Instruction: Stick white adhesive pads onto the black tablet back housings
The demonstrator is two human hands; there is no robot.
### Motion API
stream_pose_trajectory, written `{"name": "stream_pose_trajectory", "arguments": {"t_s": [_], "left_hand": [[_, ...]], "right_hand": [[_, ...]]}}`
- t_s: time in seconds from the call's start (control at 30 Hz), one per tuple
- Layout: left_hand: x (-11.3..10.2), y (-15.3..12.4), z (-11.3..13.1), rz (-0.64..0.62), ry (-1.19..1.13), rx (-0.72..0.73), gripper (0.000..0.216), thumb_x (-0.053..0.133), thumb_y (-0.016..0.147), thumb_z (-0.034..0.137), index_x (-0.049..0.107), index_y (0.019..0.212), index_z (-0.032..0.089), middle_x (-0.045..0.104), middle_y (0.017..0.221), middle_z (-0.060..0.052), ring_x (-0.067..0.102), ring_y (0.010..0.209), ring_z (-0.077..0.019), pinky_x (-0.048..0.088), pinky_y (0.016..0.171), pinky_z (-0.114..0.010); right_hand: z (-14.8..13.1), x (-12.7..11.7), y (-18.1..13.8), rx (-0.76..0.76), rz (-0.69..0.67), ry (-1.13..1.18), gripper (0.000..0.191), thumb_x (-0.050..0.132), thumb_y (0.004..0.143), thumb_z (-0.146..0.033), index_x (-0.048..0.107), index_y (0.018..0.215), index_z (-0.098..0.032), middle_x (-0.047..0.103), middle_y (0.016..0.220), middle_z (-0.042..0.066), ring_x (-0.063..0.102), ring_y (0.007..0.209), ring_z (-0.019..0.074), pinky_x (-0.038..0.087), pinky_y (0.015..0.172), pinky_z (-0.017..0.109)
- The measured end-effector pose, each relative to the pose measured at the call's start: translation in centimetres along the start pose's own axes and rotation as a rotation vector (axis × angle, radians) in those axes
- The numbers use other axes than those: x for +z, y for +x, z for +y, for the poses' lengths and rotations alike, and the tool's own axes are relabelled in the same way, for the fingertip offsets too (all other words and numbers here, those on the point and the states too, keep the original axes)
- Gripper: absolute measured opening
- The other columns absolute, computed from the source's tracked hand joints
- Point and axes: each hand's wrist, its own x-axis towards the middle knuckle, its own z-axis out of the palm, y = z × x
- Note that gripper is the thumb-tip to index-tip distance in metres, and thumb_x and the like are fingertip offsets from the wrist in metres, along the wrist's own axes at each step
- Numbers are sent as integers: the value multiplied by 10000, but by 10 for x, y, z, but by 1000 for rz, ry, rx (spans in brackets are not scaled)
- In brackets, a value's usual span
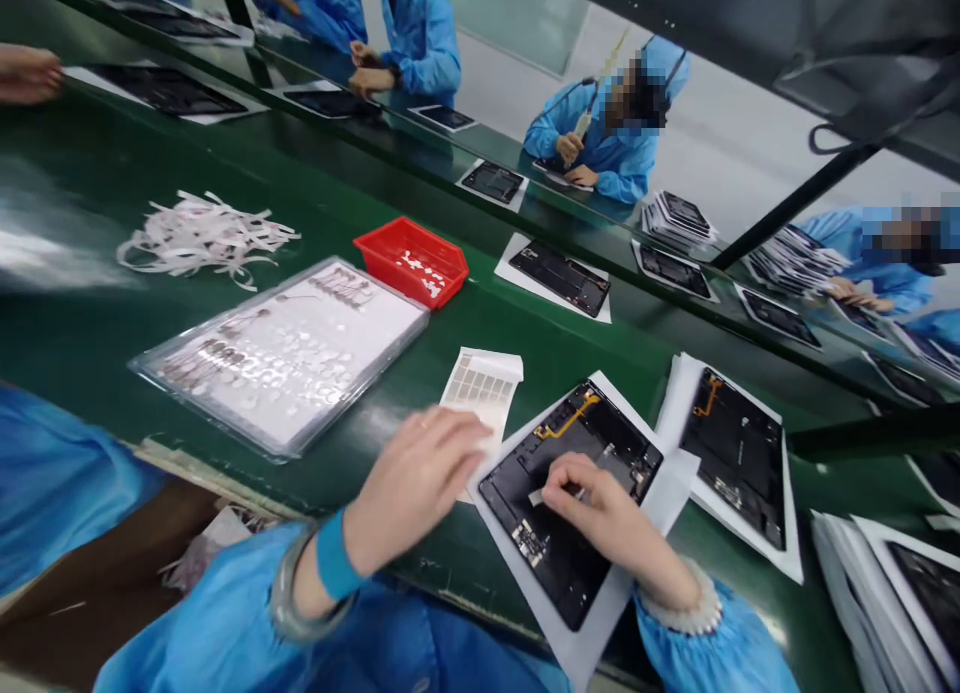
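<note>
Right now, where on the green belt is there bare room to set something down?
Bare belt lies between the red bin, the sticker sheet and the far panel, and left of the strip pile. Crowded around both hands and the panels at right.

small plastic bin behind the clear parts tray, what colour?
Red; the small rectangular plastic bin shows clearly in the head view.

Glaring white off the green belt [52,243] at far left under bright, even overhead light, casting only soft shadows. Bending and stretching toward the edges; blurring slightly on the moving left hand [416,483].
</note>
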Motion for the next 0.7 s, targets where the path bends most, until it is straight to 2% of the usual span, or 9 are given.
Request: {"name": "stream_pose_trajectory", "arguments": {"t_s": [0.1, 0.2, 0.33, 0.7], "left_hand": [[13, -28, 30, -171, -51, 148, 203, 428, 958, 170, 584, 1083, 209, 619, 1034, -33, 555, 946, -194, 433, 833, -326], [29, -46, 44, -238, -13, 199, 225, 524, 912, 159, 572, 1122, 222, 616, 1085, -25, 546, 979, -208, 432, 843, -338], [39, -54, 46, -256, -2, 184, 214, 571, 893, 174, 576, 1099, 233, 622, 1086, -6, 544, 982, -205, 417, 855, -342], [37, -53, 45, -270, -30, 158, 193, 534, 919, 192, 574, 1100, 247, 607, 1099, -7, 519, 1017, -200, 388, 879, -342]], "right_hand": [[4, 15, -13, 48, 30, -135, 177, 541, 885, -175, 554, 710, -197, 594, 858, 18, 525, 893, 178, 422, 841, 329], [4, 24, -17, 78, 51, -215, 188, 550, 871, -128, 547, 695, -194, 575, 858, 16, 493, 896, 183, 405, 824, 332], [2, 28, -17, 86, 86, -251, 200, 574, 844, -103, 558, 668, -197, 569, 847, 11, 473, 890, 187, 385, 804, 336], [1, 31, -16, 119, 112, -282, 199, 614, 823, -107, 575, 653, -203, 571, 836, 1, 467, 877, 190, 357, 772, 345]]}}
